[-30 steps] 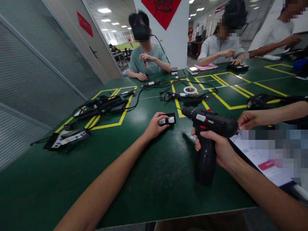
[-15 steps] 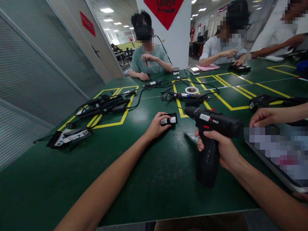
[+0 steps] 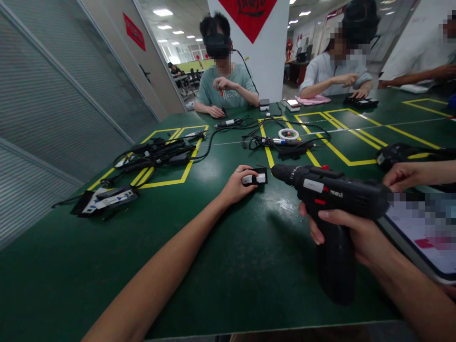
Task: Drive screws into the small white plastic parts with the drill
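My left hand (image 3: 239, 185) rests on the green table (image 3: 213, 266), its fingers closed around a small white block (image 3: 261, 178) that sits on a flat black piece (image 3: 265, 171). The fingers hide part of both. In my right hand (image 3: 359, 232) is a black cordless drill (image 3: 331, 187) with a red switch, gripped by its handle. The drill lies level above the table, its chuck pointing left. A thin bit (image 3: 263, 166) reaches out over the far side of the black piece; I cannot tell whether the two touch.
Tangled black cables and tools (image 3: 156, 152) lie at the left, by a black-and-white part (image 3: 107, 199). Further back are a tape roll (image 3: 288, 134) and a pen-shaped tool (image 3: 280, 141). A tablet (image 3: 423, 232) and another person's hand (image 3: 401, 175) are close at right. People sit across the table.
The drill in my right hand has shifted to the right and slightly down and looks larger. My left hand keeps its hold on the white block. The whole view has shifted slightly.
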Demonstrator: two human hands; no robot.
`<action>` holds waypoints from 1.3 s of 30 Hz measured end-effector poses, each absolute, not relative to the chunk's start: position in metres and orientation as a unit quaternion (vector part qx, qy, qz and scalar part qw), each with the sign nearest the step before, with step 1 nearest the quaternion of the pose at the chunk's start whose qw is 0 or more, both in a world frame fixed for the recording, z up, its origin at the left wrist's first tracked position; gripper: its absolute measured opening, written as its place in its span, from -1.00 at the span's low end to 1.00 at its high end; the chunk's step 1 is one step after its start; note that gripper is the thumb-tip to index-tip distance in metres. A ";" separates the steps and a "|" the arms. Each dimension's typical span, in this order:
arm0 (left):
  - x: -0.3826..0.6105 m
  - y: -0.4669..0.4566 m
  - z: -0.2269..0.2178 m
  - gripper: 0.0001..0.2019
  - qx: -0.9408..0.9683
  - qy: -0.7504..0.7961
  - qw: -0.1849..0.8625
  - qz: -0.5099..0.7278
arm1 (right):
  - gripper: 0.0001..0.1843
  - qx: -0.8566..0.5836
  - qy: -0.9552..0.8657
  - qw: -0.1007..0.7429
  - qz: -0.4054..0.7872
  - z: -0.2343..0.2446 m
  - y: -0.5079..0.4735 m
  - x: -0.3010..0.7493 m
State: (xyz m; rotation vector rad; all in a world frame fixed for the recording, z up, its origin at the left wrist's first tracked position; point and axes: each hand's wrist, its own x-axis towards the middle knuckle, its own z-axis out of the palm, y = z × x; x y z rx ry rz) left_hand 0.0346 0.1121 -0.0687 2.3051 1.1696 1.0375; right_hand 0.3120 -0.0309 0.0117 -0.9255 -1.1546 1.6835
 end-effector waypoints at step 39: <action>0.036 0.113 -0.068 -0.67 0.822 0.399 0.184 0.362 | -0.60 -0.461 -0.448 0.369 0.671 0.035 -0.038 0.315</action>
